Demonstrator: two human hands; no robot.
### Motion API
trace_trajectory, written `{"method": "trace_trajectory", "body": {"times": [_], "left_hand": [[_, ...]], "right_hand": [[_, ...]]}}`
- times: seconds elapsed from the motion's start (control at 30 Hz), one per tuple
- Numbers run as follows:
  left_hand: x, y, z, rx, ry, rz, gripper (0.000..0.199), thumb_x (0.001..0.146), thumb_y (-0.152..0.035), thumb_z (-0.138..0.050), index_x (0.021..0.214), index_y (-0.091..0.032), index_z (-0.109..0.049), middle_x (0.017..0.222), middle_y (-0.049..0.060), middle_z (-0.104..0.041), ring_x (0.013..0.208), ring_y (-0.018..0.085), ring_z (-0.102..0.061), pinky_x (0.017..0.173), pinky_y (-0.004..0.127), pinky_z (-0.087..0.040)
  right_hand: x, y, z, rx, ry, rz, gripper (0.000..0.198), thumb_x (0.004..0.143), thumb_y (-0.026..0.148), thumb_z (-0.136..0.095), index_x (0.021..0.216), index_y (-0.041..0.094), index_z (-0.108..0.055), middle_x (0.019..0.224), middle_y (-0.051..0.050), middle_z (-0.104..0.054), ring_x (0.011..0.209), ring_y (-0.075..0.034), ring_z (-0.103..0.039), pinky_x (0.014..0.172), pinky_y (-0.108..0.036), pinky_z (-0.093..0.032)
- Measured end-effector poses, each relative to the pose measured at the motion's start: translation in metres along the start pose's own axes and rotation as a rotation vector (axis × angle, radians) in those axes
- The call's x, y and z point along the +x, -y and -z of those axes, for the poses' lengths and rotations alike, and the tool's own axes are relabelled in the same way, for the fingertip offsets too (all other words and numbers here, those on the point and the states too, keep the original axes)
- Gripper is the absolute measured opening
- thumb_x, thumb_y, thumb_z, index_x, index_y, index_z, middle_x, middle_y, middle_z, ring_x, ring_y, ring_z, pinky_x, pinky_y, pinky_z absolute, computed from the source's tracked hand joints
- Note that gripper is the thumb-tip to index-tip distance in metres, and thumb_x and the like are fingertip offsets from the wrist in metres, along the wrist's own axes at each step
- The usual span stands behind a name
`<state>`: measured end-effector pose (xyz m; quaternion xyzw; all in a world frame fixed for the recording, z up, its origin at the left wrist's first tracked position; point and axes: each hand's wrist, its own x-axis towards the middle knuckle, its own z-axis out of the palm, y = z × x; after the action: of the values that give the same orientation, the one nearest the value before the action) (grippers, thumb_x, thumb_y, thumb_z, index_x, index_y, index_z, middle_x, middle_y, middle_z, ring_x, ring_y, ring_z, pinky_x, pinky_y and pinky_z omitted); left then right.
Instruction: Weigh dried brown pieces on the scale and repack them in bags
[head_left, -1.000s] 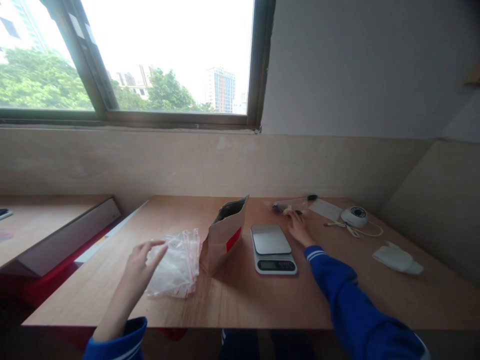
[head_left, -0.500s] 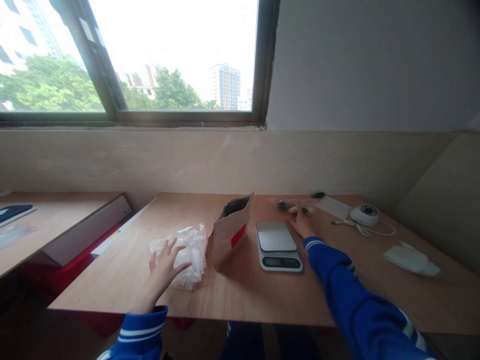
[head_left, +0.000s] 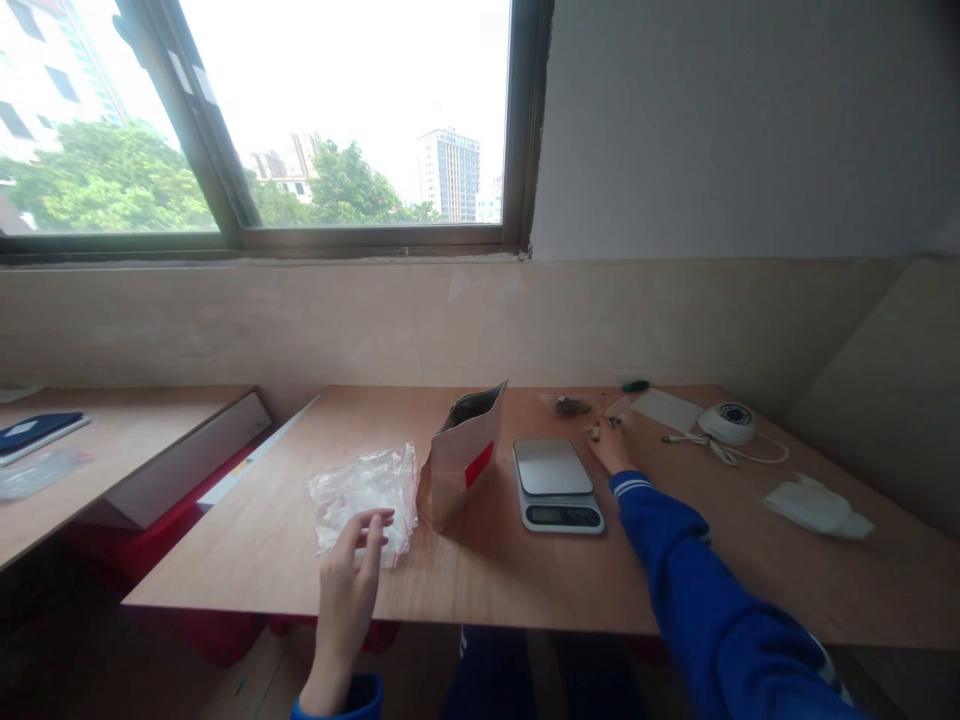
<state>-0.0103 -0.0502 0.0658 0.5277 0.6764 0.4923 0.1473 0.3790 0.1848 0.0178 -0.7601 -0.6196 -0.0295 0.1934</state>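
Note:
My left hand [head_left: 352, 570] hovers at the near edge of a pile of clear zip bags [head_left: 352, 490], its fingers loosely bent and apart with nothing in them. At the back right, the fingers of my right hand [head_left: 611, 448] close on a small clear bag [head_left: 618, 410] whose contents they mostly hide. Just left of it lies another small clear bag [head_left: 570, 405] with dark brownish bits inside. A kitchen scale [head_left: 555, 468] with a steel plate sits in front of that bag. Between the scale and the pile, a brown paper pouch [head_left: 457, 465] with a red label stands upright, its top open.
On the right are a white dome camera [head_left: 727, 425] with its cable, a white sheet [head_left: 667, 410] and a crumpled white bag [head_left: 817, 505]. A dark green object [head_left: 636, 386] lies by the wall. A second table [head_left: 165, 420] stands left, across a gap.
My left hand has drawn back toward the table's front edge. My right hand has moved slightly right and nearer me, and the bag with dark bits now lies apart from it.

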Motion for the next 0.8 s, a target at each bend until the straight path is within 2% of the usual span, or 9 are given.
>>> {"method": "trace_trajectory", "body": {"times": [0.13, 0.23, 0.3, 0.33, 0.43, 0.5, 0.57, 0.67, 0.8], "left_hand": [[-0.02, -0.031, -0.028, -0.216, 0.177, 0.006, 0.031, 0.087, -0.048, -0.047, 0.092, -0.022, -0.063, 0.085, 0.004, -0.069, 0.07, 0.019, -0.063, 0.066, 0.03, -0.049], [-0.028, -0.059, -0.051, -0.435, 0.251, 0.012, 0.031, 0.086, -0.047, -0.049, 0.092, -0.02, -0.063, 0.08, 0.004, -0.067, 0.067, 0.017, -0.062, 0.069, 0.03, -0.049], [-0.032, -0.075, -0.066, -0.586, 0.308, 0.069, 0.033, 0.083, -0.048, -0.053, 0.097, -0.019, -0.061, 0.085, 0.005, -0.067, 0.067, 0.016, -0.062, 0.068, 0.03, -0.049], [-0.033, -0.081, -0.073, -0.652, 0.331, 0.109, 0.035, 0.081, -0.048, -0.056, 0.099, -0.018, -0.06, 0.087, 0.005, -0.067, 0.065, 0.015, -0.061, 0.068, 0.029, -0.049], [-0.037, -0.091, -0.09, -0.817, 0.378, 0.238, 0.042, 0.077, -0.054, -0.059, 0.097, -0.017, -0.058, 0.076, 0.002, -0.063, 0.052, 0.01, -0.053, 0.055, 0.025, -0.044], [-0.039, -0.09, -0.097, -0.87, 0.419, 0.313, 0.047, 0.074, -0.061, -0.057, 0.089, -0.016, -0.058, 0.059, -0.003, -0.054, 0.043, 0.007, -0.043, 0.045, 0.022, -0.033], [-0.043, -0.084, -0.1, -0.864, 0.499, 0.355, 0.053, 0.073, -0.068, -0.052, 0.078, -0.016, -0.056, 0.048, -0.006, -0.044, 0.039, 0.006, -0.035, 0.041, 0.021, -0.025], [-0.049, -0.074, -0.1, -0.783, 0.604, 0.38, 0.056, 0.069, -0.072, -0.052, 0.068, -0.016, -0.053, 0.044, -0.007, -0.039, 0.039, 0.005, -0.03, 0.041, 0.02, -0.021], [-0.057, -0.067, -0.099, -0.632, 0.638, 0.447, 0.057, 0.057, -0.073, -0.063, 0.061, -0.019, -0.045, 0.043, -0.011, -0.032, 0.037, 0.003, -0.025, 0.039, 0.02, -0.016]], "right_hand": [[-0.032, -0.006, 0.031, 0.07, -0.047, 0.031, 0.029, 0.082, 0.02, -0.055, 0.11, 0.015, -0.055, 0.098, -0.013, -0.062, 0.089, -0.024, -0.06, 0.078, -0.032, -0.045], [-0.075, -0.002, 0.069, 0.28, -0.139, 0.192, 0.027, 0.081, 0.021, -0.054, 0.107, 0.019, -0.055, 0.1, -0.011, -0.061, 0.095, -0.026, -0.06, 0.083, -0.035, -0.045], [-0.111, 0.007, 0.097, 0.443, -0.069, 0.349, 0.026, 0.081, 0.023, -0.054, 0.108, 0.022, -0.054, 0.103, -0.008, -0.061, 0.099, -0.024, -0.059, 0.087, -0.036, -0.044], [-0.13, 0.013, 0.109, 0.507, 0.019, 0.433, 0.026, 0.082, 0.024, -0.055, 0.108, 0.024, -0.055, 0.105, -0.006, -0.061, 0.101, -0.023, -0.059, 0.089, -0.035, -0.044], [-0.184, 0.035, 0.134, 0.693, 0.203, 0.484, 0.027, 0.078, 0.019, -0.058, 0.104, 0.028, -0.057, 0.109, -0.002, -0.062, 0.105, -0.02, -0.058, 0.092, -0.032, -0.043], [-0.213, 0.049, 0.137, 0.805, 0.305, 0.448, 0.027, 0.077, 0.017, -0.059, 0.103, 0.027, -0.057, 0.109, 0.0, -0.062, 0.105, -0.019, -0.058, 0.092, -0.031, -0.044], [-0.234, 0.06, 0.133, 0.886, 0.389, 0.41, 0.029, 0.076, 0.014, -0.058, 0.102, 0.027, -0.057, 0.107, 0.0, -0.063, 0.104, -0.019, -0.059, 0.092, -0.03, -0.044], [-0.252, 0.069, 0.125, 0.913, 0.467, 0.406, 0.03, 0.073, 0.007, -0.055, 0.097, 0.025, -0.059, 0.104, -0.001, -0.063, 0.103, -0.019, -0.058, 0.093, -0.031, -0.043], [-0.257, 0.071, 0.126, 0.868, 0.467, 0.441, 0.035, 0.071, 0.0, -0.048, 0.093, 0.024, -0.061, 0.104, -0.002, -0.061, 0.105, -0.02, -0.057, 0.095, -0.032, -0.043]]}}
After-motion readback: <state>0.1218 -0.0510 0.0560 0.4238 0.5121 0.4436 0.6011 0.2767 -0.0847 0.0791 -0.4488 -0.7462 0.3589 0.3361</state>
